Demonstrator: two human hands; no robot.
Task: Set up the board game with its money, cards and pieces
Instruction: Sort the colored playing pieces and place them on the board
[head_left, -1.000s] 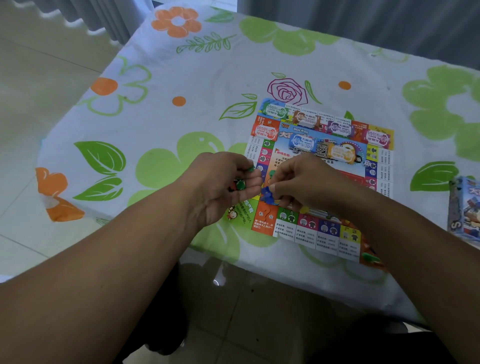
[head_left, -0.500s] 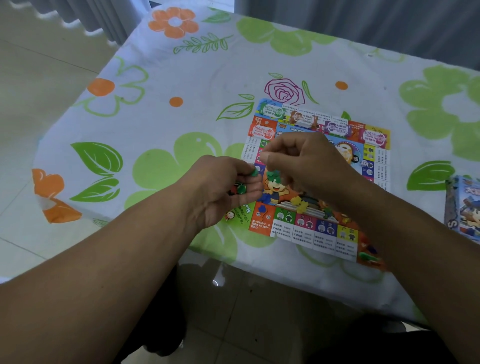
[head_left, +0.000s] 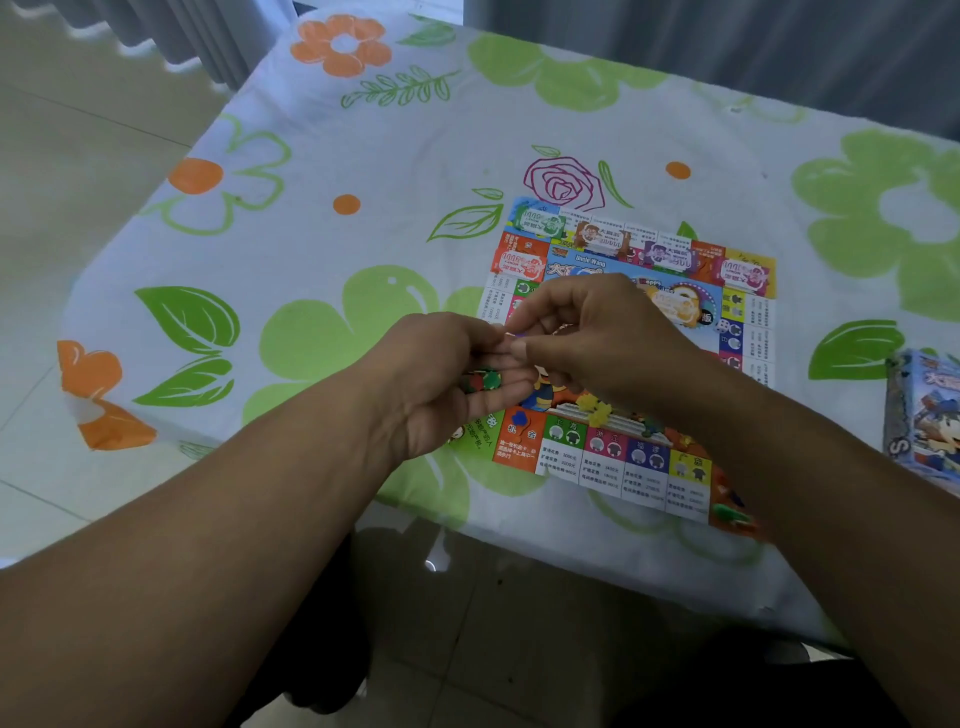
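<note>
The colourful game board (head_left: 631, 470) lies flat on the flowered tablecloth. Small stacks of paper money (head_left: 535, 224) sit along its far edge. My left hand (head_left: 436, 384) is cupped at the board's left edge and holds several small green and red game pieces (head_left: 483, 379) in its curled fingers. My right hand (head_left: 587, 338) meets it fingertip to fingertip and pinches a tiny purple piece (head_left: 519, 336). A blue piece (head_left: 518, 417) and yellow pieces (head_left: 595, 408) lie on the board near its front edge. More pieces (head_left: 730, 512) lie at the front right corner.
The game box (head_left: 927, 415) stands at the table's right edge. The tablecloth (head_left: 322, 218) stretches left and beyond the board. The table's front edge runs just below the board, with tiled floor (head_left: 519, 623) beneath.
My right hand set a blue piece on the board, rose toward the left hand, and now pinches a small purple piece at the left fingertips. The left hand stayed in place.
</note>
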